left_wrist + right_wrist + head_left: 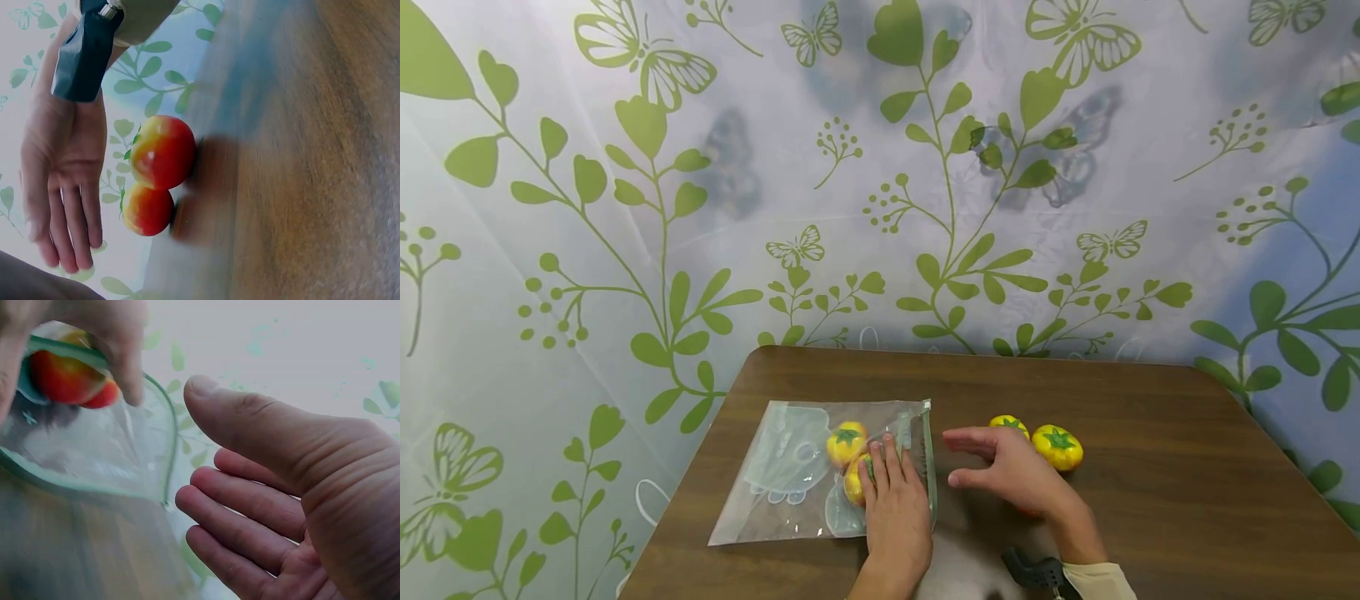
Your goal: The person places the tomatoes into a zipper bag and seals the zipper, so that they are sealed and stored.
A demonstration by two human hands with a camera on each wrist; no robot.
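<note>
Brown table [1180, 483], lower frame: left hand [897, 504] straight-fingered on printed, perhaps zippered bag [797, 500]; right hand [1011, 468] loose-fingered, thumb apart.

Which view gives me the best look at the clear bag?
The head view: it shows nearly the whole clear bag, with only part covered by the left hand. The right wrist view shows just its green-edged end, close up, with fruits inside. In the left wrist view, I can't clearly make the bag out.
</note>
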